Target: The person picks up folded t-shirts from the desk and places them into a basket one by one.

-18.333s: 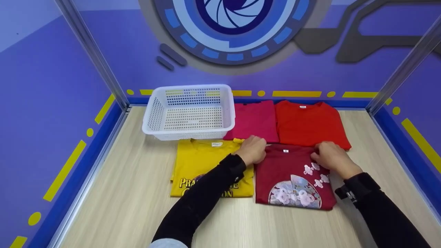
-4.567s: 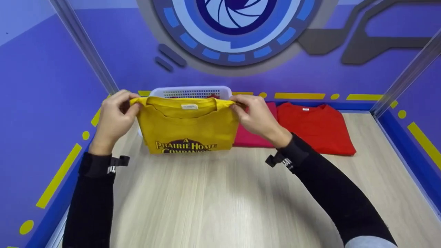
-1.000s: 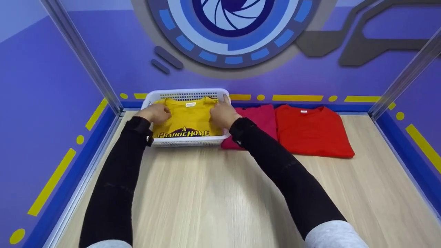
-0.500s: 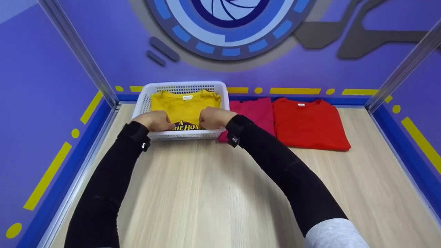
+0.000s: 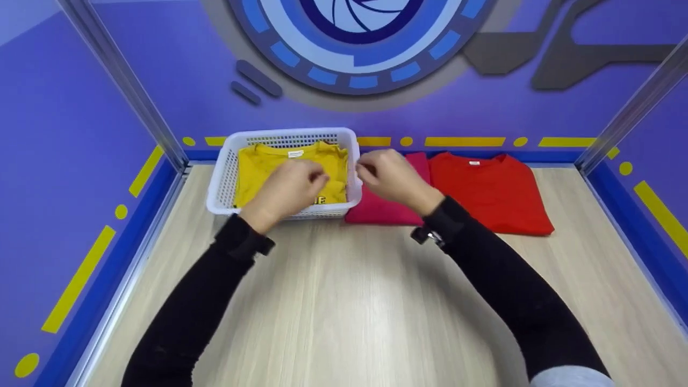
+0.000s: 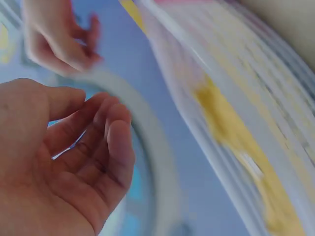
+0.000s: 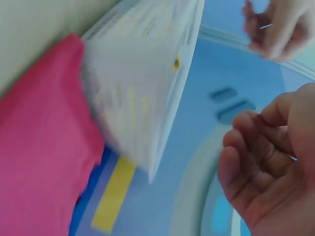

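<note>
Yellow shirt [image 5: 260, 166] lies folded inside the white basket [image 5: 228, 177]. Head view: left hand [image 5: 290, 185] over the shirt; right hand [image 5: 395, 180] over the pink shirt [image 5: 379, 209], red shirt [image 5: 486, 193] beside it on the worktop [image 5: 344, 301]. Left wrist view: left hand loosely curled, holding nothing. Right wrist view: right hand likewise curved, unloaded; pink shirt just beside the basket.

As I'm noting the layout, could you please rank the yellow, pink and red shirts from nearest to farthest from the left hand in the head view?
1. Yellow shirt: in the white basket, partly hidden by the left hand.
2. Pink shirt: just right of the basket.
3. Red shirt: beyond the pink shirt, farthest right.
</note>
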Demonstrator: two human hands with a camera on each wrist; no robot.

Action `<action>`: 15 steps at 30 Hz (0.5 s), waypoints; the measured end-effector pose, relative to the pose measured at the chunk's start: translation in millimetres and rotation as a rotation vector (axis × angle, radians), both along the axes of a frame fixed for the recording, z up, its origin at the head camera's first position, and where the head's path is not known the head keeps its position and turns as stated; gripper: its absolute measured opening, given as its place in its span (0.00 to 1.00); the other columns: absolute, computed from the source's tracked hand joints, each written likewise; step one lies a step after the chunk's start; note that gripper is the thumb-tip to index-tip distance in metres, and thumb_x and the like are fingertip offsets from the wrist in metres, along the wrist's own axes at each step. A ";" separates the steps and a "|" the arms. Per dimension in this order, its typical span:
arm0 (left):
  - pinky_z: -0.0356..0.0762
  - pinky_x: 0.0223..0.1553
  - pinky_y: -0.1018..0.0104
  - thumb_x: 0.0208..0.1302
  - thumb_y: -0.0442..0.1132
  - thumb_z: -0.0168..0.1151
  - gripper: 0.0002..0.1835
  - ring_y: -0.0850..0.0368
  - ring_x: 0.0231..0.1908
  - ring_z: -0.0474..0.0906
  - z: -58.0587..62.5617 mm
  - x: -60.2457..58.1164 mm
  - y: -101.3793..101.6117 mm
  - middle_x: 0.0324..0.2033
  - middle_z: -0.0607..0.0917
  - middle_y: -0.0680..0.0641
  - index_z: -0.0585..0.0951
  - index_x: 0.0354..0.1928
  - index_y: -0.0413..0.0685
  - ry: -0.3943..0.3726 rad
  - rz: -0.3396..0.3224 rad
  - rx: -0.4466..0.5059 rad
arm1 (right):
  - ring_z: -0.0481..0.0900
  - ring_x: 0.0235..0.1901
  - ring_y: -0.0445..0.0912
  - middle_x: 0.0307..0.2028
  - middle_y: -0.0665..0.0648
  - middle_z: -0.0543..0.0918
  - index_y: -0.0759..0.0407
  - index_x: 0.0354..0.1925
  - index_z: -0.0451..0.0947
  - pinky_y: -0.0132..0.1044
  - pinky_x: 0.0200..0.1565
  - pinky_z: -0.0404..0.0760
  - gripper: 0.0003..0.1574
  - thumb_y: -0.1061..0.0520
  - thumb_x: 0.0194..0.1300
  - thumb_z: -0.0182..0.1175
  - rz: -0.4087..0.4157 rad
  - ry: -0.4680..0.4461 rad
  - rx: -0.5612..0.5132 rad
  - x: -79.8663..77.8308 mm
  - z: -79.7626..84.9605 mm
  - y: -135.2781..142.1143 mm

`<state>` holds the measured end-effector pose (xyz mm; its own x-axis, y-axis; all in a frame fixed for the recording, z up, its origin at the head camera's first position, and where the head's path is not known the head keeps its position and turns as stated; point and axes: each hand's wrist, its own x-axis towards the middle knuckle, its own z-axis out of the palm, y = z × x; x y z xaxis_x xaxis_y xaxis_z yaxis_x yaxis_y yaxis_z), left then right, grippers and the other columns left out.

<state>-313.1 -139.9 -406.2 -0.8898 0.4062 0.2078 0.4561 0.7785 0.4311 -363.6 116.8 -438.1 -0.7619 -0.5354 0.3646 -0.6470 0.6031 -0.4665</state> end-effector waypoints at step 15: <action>0.85 0.60 0.57 0.83 0.47 0.61 0.14 0.49 0.52 0.84 -91.5 27.7 113.4 0.49 0.90 0.47 0.90 0.56 0.48 0.039 -0.218 -0.197 | 0.87 0.48 0.61 0.47 0.67 0.91 0.66 0.51 0.90 0.59 0.55 0.87 0.13 0.61 0.78 0.62 -0.306 -0.162 0.305 22.5 -62.5 151.9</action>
<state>-285.4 -26.5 -497.6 -0.7701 0.6227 0.1384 0.6350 0.7272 0.2607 -341.0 268.7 -500.6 -0.9357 -0.3416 0.0886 -0.3515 0.8803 -0.3185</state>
